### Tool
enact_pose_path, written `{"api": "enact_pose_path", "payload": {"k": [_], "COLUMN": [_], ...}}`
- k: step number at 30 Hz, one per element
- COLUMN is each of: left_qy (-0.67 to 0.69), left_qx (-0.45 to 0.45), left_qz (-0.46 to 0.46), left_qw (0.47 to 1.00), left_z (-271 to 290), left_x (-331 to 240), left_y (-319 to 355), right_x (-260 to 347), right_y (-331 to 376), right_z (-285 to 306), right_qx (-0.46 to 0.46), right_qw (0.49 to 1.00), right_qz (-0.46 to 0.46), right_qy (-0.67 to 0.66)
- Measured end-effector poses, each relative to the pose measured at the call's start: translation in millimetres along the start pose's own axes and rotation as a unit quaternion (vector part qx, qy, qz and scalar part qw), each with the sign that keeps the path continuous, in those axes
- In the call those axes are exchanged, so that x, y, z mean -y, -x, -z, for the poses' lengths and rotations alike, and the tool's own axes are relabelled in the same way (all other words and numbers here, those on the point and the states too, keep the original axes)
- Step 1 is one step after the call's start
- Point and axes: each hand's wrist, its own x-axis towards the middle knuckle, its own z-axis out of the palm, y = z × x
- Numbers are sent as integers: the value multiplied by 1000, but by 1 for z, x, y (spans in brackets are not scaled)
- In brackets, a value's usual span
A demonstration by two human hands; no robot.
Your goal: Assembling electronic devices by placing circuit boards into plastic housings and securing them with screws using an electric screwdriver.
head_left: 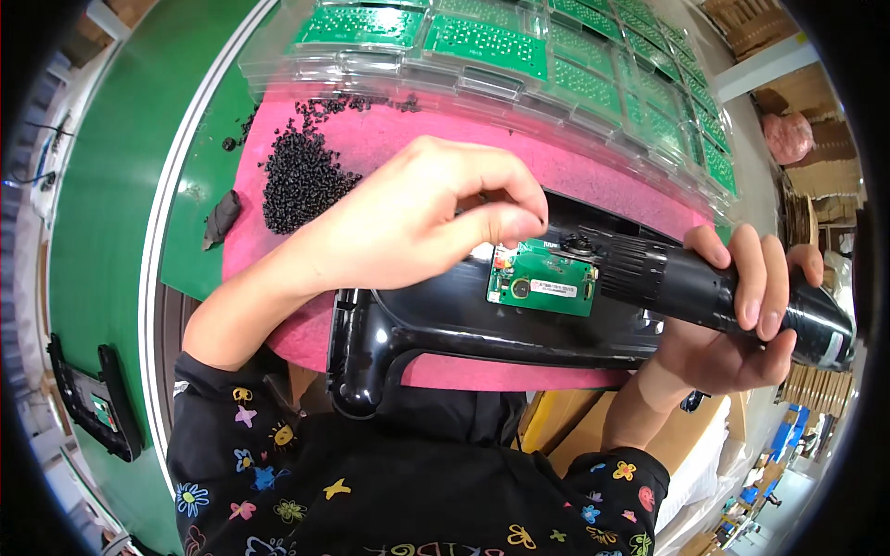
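My right hand is wrapped round a black electric screwdriver, held slanting with its ribbed front end toward the left. That end reaches over a green circuit board, which has a white label and a round part on it. The board lies on a glossy black plastic housing in front of me. Above the housing, my left hand has thumb and forefinger pinched together near the screwdriver's front end. A tiny dark speck shows at those fingertips, too small to name. The screwdriver's front end partly hides the board's upper edge.
A heap of small black screws lies on the pink mat. Clear plastic trays with several green boards stand at the back. A dark scrap lies to the left; another black housing sits on the green surface at far left.
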Motion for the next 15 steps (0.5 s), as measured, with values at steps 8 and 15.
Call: {"api": "enact_pose_path", "payload": {"k": [8, 15], "left_qy": [-160, -169], "left_qx": [1, 13], "left_qz": [-159, -197], "left_qw": [974, 966], "left_z": [-7, -11], "left_x": [7, 10], "left_y": [-3, -2], "right_x": [8, 6], "right_y": [2, 8], "right_z": [-4, -6], "right_qx": [12, 19], "right_qw": [1000, 999], "right_qz": [-5, -20], "right_qy": [1, 29]}}
